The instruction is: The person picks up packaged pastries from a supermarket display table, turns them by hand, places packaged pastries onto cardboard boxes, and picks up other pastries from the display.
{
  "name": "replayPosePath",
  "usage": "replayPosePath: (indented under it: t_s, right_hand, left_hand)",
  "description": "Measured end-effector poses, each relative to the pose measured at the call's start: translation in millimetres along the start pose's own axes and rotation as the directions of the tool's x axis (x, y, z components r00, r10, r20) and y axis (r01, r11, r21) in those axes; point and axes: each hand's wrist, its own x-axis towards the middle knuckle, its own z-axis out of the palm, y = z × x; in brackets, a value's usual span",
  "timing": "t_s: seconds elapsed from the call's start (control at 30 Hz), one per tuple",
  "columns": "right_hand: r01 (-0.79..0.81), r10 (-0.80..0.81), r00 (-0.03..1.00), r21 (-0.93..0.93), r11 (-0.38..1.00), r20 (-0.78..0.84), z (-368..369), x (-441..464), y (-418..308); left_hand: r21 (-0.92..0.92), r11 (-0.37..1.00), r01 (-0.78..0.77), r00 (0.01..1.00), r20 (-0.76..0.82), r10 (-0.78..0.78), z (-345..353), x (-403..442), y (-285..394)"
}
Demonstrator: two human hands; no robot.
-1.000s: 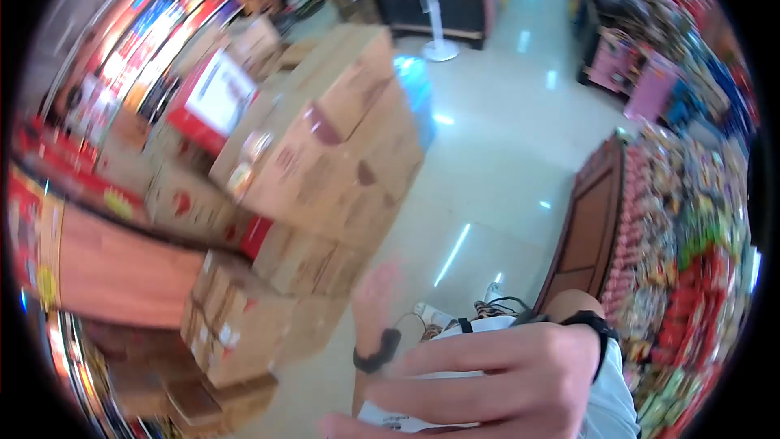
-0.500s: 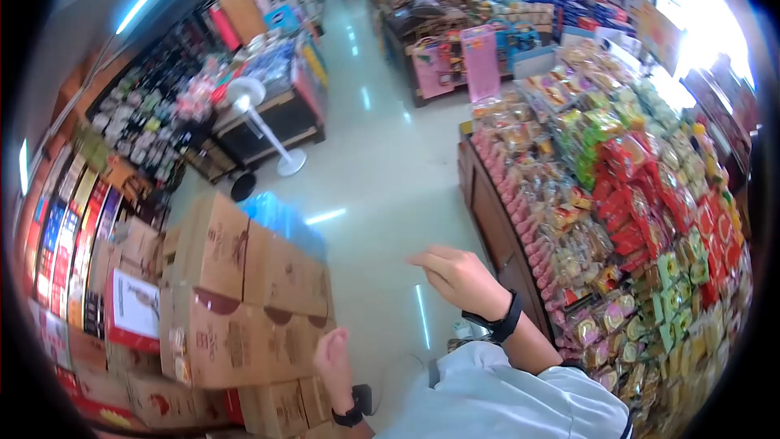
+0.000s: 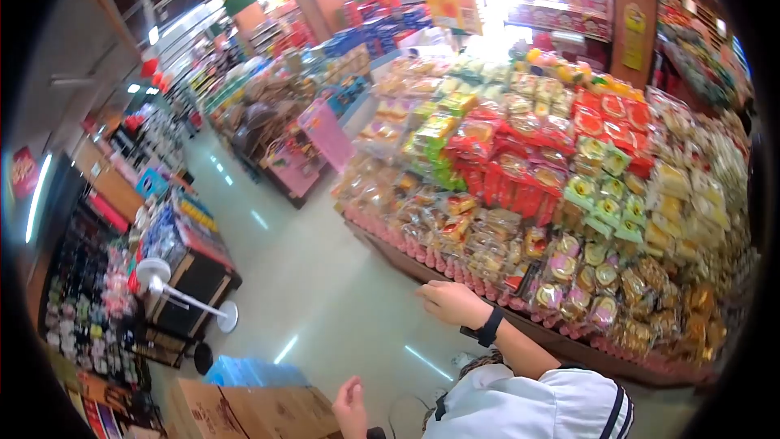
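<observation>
My right hand (image 3: pixel 455 305) hovers in front of the snack display (image 3: pixel 508 187), fingers loosely bent and apart, with nothing seen in them. A black band (image 3: pixel 491 327) circles that wrist. Low in the view, my left hand (image 3: pixel 351 408) is raised beside a stack of brown cardboard boxes (image 3: pixel 268 413). Its fingers are slightly curled, and no object shows in them. Neither hand touches anything that I can see. Red packets (image 3: pixel 513 183), green-and-white packets (image 3: pixel 605 195) and clear-wrapped pastries (image 3: pixel 487 236) are heaped on the display.
Pink trim (image 3: pixel 422 258) edges the display. A tiled aisle (image 3: pixel 301 276) runs away to the upper left. A white pedestal fan (image 3: pixel 187 297) stands by a dark counter (image 3: pixel 199 276). Blue wrapped packs (image 3: pixel 252 371) sit behind the boxes. A pink-fronted stall (image 3: pixel 296 167) stands farther back.
The view has swung right toward the snack display, so boxes and fan have shifted left and down. Both hands sit lower in the picture. Neither has taken hold of anything visible.
</observation>
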Motion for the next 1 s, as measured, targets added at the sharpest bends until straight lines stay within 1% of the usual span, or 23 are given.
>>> replayPosePath:
  t_s: [0.07, 0.1, 0.2, 0.23, 0.3, 0.33, 0.4, 0.5, 0.53, 0.6, 0.7, 0.73, 0.77, 0.8, 0.83, 0.87, 0.93, 1.0]
  right_hand:
    - [-0.086, 0.085, 0.992, -0.011, 0.996, -0.09, -9, -26, -8]
    - [-0.126, 0.123, 0.984, -0.013, 0.992, -0.13, -12, -40, -12]
    - [-0.284, 0.278, 0.958, -0.085, 0.955, -0.072, -9, -94, -18]
    - [-0.342, 0.344, 0.939, -0.116, 0.932, -0.005, -7, -112, -19]
    - [-0.433, 0.441, 0.897, -0.143, 0.89, 0.031, -5, -146, -33]
    - [-0.475, 0.486, 0.873, -0.158, 0.866, 0.04, -6, -160, -39]
    - [-0.506, 0.508, 0.861, -0.153, 0.849, -0.031, -6, -186, -52]
    - [-0.571, 0.561, 0.821, -0.144, 0.808, -0.107, -1, -228, -67]
    - [-0.572, 0.555, 0.82, -0.176, 0.801, -0.139, 0, -240, -69]
    - [-0.599, 0.57, 0.799, -0.18, 0.78, -0.19, -2, -260, -81]
    - [-0.66, 0.621, 0.75, -0.183, 0.729, -0.228, -5, -285, -94]
    - [-0.632, 0.576, 0.759, -0.13, 0.764, -0.302, -1, -293, -92]
    - [-0.628, 0.588, 0.77, -0.127, 0.768, -0.246, 11, -304, -90]
    - [-0.618, 0.58, 0.782, -0.16, 0.77, -0.229, 19, -316, -79]
    - [-0.609, 0.566, 0.791, -0.205, 0.767, -0.232, 9, -318, -64]
    - [-0.629, 0.586, 0.775, -0.199, 0.751, -0.239, -2, -319, -81]
    - [-0.703, 0.676, 0.705, -0.085, 0.706, -0.214, -13, -330, -96]
    - [-0.696, 0.66, 0.697, -0.038, 0.717, -0.28, -16, -346, -92]
  left_hand:
    - [0.029, 0.999, -0.023, 0.994, 0.103, 0.02, -5, 5, -14]
    - [0.109, 0.99, -0.09, 0.985, 0.16, 0.072, -12, 7, -20]
    - [0.184, 0.981, -0.068, 0.96, 0.28, 0.015, -28, 15, -46]
    - [0.125, 0.991, -0.056, 0.959, 0.282, 0.019, -32, 13, -49]
    - [-0.003, 1.0, -0.031, 0.958, 0.284, 0.03, -33, 11, -41]
    - [-0.033, 0.998, -0.046, 0.949, 0.31, 0.054, -33, 11, -48]
    - [-0.091, 0.993, -0.076, 0.926, 0.363, 0.105, -29, 11, -62]
    - [-0.053, 0.993, -0.104, 0.853, 0.509, 0.117, -21, -1, -66]
    - [-0.062, 0.991, -0.118, 0.828, 0.545, 0.133, -18, -7, -65]
    - [-0.051, 0.987, -0.153, 0.77, 0.62, 0.152, -14, -16, -62]
    - [-0.079, 0.986, -0.148, 0.712, 0.683, 0.161, -3, -41, -47]
    - [-0.094, 0.984, -0.151, 0.705, 0.688, 0.174, -3, -47, -45]
    - [-0.09, 0.971, -0.219, 0.652, 0.727, 0.215, 2, -49, -46]
    - [0.024, 0.942, -0.334, 0.63, 0.749, 0.204, 11, -47, -60]
    - [-0.081, 0.941, -0.327, 0.589, 0.761, 0.27, 27, -40, -86]
    - [-0.155, 0.939, -0.306, 0.544, 0.782, 0.306, 43, -36, -100]
    - [-0.159, 0.933, -0.322, 0.523, 0.791, 0.316, 46, -49, -67]
    - [-0.12, 0.937, -0.328, 0.528, 0.8, 0.287, 42, -62, -41]
